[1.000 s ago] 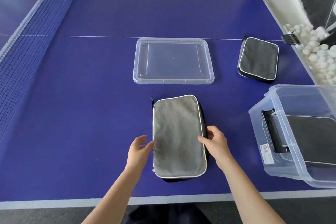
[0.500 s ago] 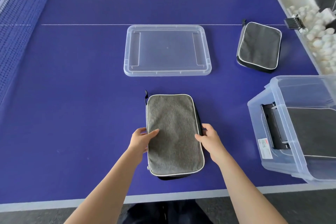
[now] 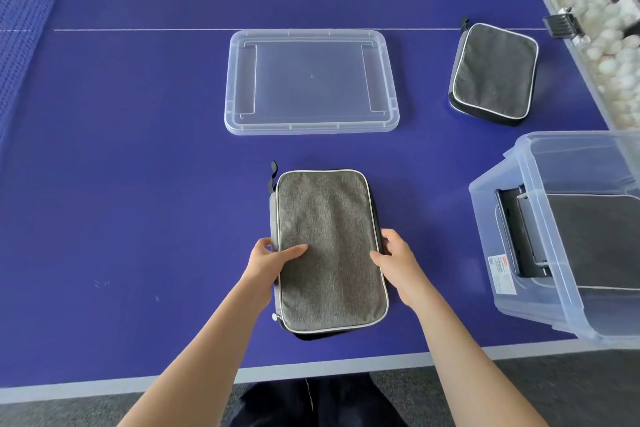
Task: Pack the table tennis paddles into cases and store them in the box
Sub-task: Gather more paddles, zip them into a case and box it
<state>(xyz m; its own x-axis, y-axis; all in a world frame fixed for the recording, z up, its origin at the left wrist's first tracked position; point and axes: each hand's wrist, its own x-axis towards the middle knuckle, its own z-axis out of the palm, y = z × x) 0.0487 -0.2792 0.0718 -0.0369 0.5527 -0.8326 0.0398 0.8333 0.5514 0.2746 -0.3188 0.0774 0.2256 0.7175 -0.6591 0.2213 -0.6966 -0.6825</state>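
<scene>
1. Grey paddle case [image 3: 330, 250] lies flat on the blue surface [image 3: 138, 184] between the two hands, near the front edge; it looks zipped shut, with the zip pull at its near left corner.
2. Left hand [image 3: 268, 262] clasps the case's left edge, thumb laid over the top fabric and fingers curled around the side.
3. Right hand [image 3: 398, 262] clasps the opposite edge the same way, thumb on top, fingers tucked beside the case.
4. By my reading, this case is packed and is being gripped to go into the box [image 3: 540, 246], which stands to the right of the right hand, open, with at least one dark case already inside.
5. Second case [image 3: 493, 74], darker grey, lies beyond the right hand and well apart from it; it has yet to be stored.
6. Lid [image 3: 311, 80] rests flat on the surface straight beyond both hands, so closing the box is left too.
7. Both cases are soft, woven-looking rectangles with rounded corners, pale piping and black undersides; box and lid are clear, rigid plastic.
</scene>
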